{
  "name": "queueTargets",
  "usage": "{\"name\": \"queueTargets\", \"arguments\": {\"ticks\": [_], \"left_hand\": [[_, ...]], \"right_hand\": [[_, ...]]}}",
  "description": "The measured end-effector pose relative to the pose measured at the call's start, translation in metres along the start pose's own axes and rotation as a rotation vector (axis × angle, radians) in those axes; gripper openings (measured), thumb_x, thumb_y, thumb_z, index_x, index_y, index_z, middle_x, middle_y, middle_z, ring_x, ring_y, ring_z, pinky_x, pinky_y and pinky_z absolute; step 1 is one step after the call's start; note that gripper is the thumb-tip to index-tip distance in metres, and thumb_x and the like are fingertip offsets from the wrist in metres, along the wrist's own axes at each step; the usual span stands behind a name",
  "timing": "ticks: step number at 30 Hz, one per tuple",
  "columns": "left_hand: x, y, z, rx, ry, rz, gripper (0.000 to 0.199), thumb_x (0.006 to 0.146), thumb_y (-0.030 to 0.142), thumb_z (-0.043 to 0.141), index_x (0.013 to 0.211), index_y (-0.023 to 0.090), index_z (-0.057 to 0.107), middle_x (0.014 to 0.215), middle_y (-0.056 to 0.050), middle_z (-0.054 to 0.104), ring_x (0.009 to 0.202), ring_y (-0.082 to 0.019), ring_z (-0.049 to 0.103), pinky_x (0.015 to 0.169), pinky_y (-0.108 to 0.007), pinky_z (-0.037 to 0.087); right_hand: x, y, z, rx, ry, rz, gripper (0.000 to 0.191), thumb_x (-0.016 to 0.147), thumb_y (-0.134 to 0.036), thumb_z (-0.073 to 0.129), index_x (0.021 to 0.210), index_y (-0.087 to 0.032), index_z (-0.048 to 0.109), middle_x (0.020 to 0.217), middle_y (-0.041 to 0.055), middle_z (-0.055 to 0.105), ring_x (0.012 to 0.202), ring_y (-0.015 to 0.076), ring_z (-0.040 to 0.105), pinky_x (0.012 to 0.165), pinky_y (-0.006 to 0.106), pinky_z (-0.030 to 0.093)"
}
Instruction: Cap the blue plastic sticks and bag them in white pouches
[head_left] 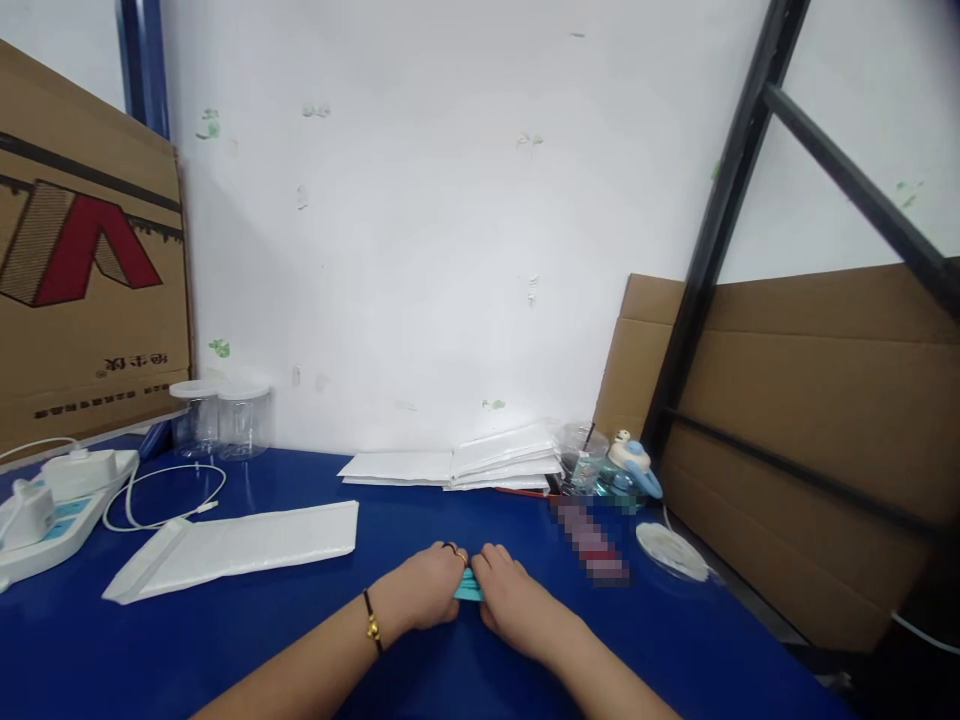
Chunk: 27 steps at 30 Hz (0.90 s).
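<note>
A small turquoise item point(469, 587) with layered folds shows between my two hands, above the blue table point(420, 680). My left hand point(435, 588) is closed on its left side, with a ring and a dark bracelet with a gold bead on that arm. From the right, my right hand point(514, 600) grips the same item with bent fingers. The fingertips of both hands nearly meet at its top, and most of the item is hidden by them. To the left lies a white padded envelope point(255, 543).
White envelopes point(510, 455) are stacked by the wall. Right of them stand a plastic cup point(581, 455), a blue-and-white bottle point(632, 462) and a white round lid point(671, 552). At left are clear jars point(244, 425), a power strip point(71, 525) and a white cable point(169, 468).
</note>
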<state>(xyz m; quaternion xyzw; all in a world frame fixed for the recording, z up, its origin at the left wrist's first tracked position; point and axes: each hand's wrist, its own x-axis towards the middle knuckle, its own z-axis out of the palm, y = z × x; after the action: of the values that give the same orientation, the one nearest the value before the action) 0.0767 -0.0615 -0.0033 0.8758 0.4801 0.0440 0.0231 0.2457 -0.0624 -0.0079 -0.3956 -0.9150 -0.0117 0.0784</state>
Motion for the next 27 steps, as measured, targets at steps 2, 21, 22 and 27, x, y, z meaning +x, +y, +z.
{"name": "queueTargets", "arguments": {"ticks": [2, 21, 22, 27], "left_hand": [[-0.004, 0.008, 0.006, 0.001, 0.01, -0.051, 0.032, 0.068, 0.02, 0.055, 0.099, 0.012, 0.057, 0.101, -0.015, 0.06, 0.093, -0.029, 0.057, 0.084, -0.04, 0.046], [-0.001, 0.047, 0.02, -1.096, 0.535, -0.164, 0.033, 0.081, 0.048, 0.05, 0.088, 0.017, 0.055, 0.075, -0.002, 0.061, 0.07, -0.018, 0.055, 0.065, -0.028, 0.042], [0.0, 0.048, 0.023, -1.125, 0.534, -0.189, 0.032, 0.08, 0.049, 0.051, 0.085, 0.017, 0.054, 0.07, -0.001, 0.059, 0.066, -0.017, 0.054, 0.062, -0.028, 0.041], [0.0, 0.048, 0.03, -1.248, 0.487, -0.227, 0.038, 0.072, 0.055, 0.057, 0.064, 0.02, 0.045, 0.049, 0.003, 0.047, 0.048, -0.012, 0.045, 0.05, -0.026, 0.035]], "right_hand": [[-0.002, -0.003, -0.001, -0.033, -0.03, -0.009, 0.033, 0.072, -0.01, 0.045, 0.103, -0.012, 0.055, 0.101, 0.0153, 0.058, 0.094, 0.0287, 0.055, 0.077, 0.038, 0.047], [0.01, -0.042, -0.147, 0.295, 0.279, -0.178, 0.044, 0.091, -0.048, 0.04, 0.125, -0.023, 0.051, 0.125, 0.0068, 0.056, 0.115, 0.0222, 0.049, 0.097, 0.034, 0.037], [0.012, -0.048, -0.14, 0.297, 0.279, -0.181, 0.042, 0.092, -0.046, 0.038, 0.123, -0.022, 0.054, 0.124, 0.0073, 0.057, 0.114, 0.0223, 0.049, 0.098, 0.035, 0.036], [0.016, -0.046, -0.095, 0.49, 0.275, -0.166, 0.037, 0.092, -0.041, 0.04, 0.119, -0.023, 0.057, 0.122, 0.009, 0.058, 0.114, 0.0233, 0.05, 0.1, 0.039, 0.035]]}}
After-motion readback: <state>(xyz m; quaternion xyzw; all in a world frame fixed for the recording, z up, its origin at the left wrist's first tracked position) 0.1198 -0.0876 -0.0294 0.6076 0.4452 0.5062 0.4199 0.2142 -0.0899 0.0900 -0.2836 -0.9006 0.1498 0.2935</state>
